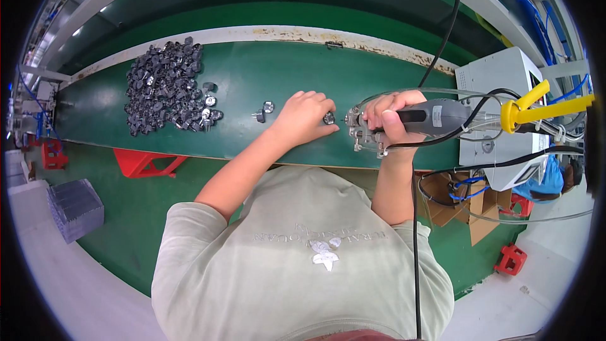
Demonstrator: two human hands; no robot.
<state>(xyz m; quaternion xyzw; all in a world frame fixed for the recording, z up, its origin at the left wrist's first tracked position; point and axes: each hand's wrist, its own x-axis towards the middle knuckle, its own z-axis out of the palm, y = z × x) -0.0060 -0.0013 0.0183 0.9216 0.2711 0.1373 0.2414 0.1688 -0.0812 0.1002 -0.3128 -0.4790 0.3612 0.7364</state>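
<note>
Between the thumb and fingers of my left hand (302,119) is a small dark part with a shiny metal face (329,117). My right hand (398,117) is wrapped around a grey handheld electric screwdriver (445,118), which lies level with its tip toward that part. A clear guard with metal fittings (361,136) surrounds the tool's front end. A narrow gap shows between tip and part. To the left of my left hand, a couple of similar loose parts (268,107) lie on the green tabletop (252,63). Farther left is a big pile of them (164,88).
A yellow hanger (524,113) with cables and clear tubing holds the tool's rear. A grey-white machine box (495,79) stands at the right. Black cable (445,31) runs down from above. Red stools (148,163), a cardboard box (483,215) and a grey crate (74,208) are below.
</note>
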